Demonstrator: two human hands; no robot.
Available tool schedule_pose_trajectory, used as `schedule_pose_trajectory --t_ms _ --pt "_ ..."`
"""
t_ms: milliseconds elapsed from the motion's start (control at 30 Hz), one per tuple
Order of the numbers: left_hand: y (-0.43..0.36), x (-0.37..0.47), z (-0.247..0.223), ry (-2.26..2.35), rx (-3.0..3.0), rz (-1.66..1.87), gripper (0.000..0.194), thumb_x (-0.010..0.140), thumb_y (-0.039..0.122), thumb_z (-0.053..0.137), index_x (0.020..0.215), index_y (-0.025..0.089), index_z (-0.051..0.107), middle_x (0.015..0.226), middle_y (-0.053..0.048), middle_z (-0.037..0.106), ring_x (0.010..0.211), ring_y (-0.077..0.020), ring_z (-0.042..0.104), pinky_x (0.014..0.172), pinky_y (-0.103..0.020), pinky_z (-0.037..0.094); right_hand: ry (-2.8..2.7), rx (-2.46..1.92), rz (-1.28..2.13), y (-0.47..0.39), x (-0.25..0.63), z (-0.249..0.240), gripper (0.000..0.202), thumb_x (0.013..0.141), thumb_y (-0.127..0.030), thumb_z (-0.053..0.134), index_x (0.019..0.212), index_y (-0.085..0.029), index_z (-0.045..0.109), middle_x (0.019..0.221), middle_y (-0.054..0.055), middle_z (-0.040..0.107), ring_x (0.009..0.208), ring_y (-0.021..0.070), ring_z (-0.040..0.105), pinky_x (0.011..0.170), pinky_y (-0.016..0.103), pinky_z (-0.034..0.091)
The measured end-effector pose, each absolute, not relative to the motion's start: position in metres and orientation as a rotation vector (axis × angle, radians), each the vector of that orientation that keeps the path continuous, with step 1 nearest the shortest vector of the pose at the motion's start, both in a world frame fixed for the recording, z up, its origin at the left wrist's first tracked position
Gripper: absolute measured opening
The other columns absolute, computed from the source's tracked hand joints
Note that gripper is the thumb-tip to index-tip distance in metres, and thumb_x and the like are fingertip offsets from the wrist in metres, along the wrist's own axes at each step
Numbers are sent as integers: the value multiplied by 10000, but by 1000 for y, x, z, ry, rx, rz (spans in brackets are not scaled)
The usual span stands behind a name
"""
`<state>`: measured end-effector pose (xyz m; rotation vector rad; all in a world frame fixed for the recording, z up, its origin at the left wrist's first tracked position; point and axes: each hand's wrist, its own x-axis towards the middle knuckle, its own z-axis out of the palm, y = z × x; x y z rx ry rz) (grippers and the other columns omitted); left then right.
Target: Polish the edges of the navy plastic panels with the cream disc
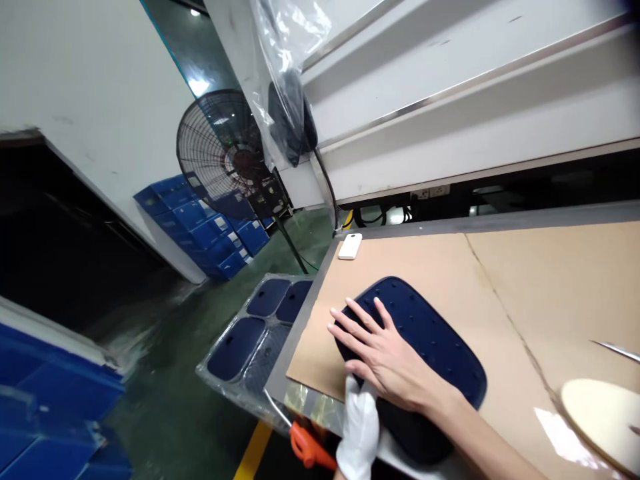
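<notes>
A dark blue rounded pad point(435, 340) with small bumps lies on the cardboard-covered table, and another dark part shows below it at the front edge. My right hand point(387, 360) is bare and rests palm down on the pad's left part, fingers spread and the tips reaching past its upper-left edge. My left hand point(359, 423), in a white glove, is at the pad's lower-left edge, just beneath my right hand. The left fingers are mostly hidden, so their grip cannot be made out.
On the cardboard point(410, 257) sit a small white device point(351, 247), a pale round disc point(603, 417) and a pointed metal tool point(617, 350). An orange handle point(310, 447) hangs at the table's front edge. Left are wrapped blue pads point(237, 347), a fan point(223, 153) and blue boxes point(200, 230).
</notes>
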<state>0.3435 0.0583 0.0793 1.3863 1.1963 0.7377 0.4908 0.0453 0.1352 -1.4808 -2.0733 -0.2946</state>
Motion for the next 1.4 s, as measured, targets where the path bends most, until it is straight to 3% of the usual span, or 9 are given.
schedule_pose_trajectory --t_ms 100,233,433,600,800,900,1067,1233,1400 --pt "48 329 83 1263 1245 706 249 765 469 666 701 231 696 1082 -120 745 1172 -342 623 1106 -425 438 -1936 -1585 -241 49 508 131 610 1054 -429 351 1599 -331 94 1637 -8 257 1547 293 98 1211 698 48" --pt "54 315 77 1328 1006 884 151 696 368 759 703 228 703 1066 -79 746 1194 -328 614 1124 -423 424 -1693 -1714 -208 57 530 120 611 1056 -446 326 1597 -341 63 1637 11 262 1543 304 112 1193 729 106" --pt "90 324 84 1229 1001 1143 118 745 296 679 674 217 628 990 -31 732 1101 -280 638 1062 -409 469 -1611 -1768 116 63 536 106 570 1057 -514 229 1575 -278 268 1641 27 248 1528 281 197 1199 682 203" --pt "114 343 98 1055 880 1268 60 775 270 622 783 210 621 886 -2 722 929 -210 669 982 -392 513 -1640 -1808 301 62 539 94 582 1056 -492 216 1556 -217 333 1629 67 288 1520 301 216 1182 663 270" --pt "128 351 97 1052 514 1283 206 805 311 636 978 223 705 989 -48 768 993 -248 700 960 -441 545 -1653 -1769 327 64 536 88 593 1052 -499 235 1578 -228 275 1643 65 242 1521 270 219 1196 608 294" --pt "132 350 93 1003 353 1254 236 839 378 619 975 214 719 1008 -68 774 988 -271 715 950 -487 561 -1642 -1724 331 66 531 87 598 1049 -485 272 1574 -200 291 1642 73 242 1516 246 239 1216 551 302" --pt "133 346 92 890 291 1234 279 870 432 599 988 214 728 1089 -89 763 1043 -281 712 991 -524 546 -1650 -1611 295 68 528 85 520 1039 -395 351 1518 -203 422 1620 73 301 1502 236 277 1225 515 316" --pt "134 343 90 810 231 1218 312 891 448 568 1009 211 734 1115 -114 757 1079 -284 704 1015 -521 531 -1746 -1505 275 65 526 90 462 968 -192 412 1381 -282 598 1572 15 402 1497 259 294 1194 572 354" --pt "135 343 90 814 247 1242 310 905 445 544 961 207 736 1060 -106 769 1023 -284 720 968 -517 557 -1842 -1441 242 64 524 94 550 846 -56 440 1240 -337 701 1498 -40 499 1513 279 246 1202 655 273"
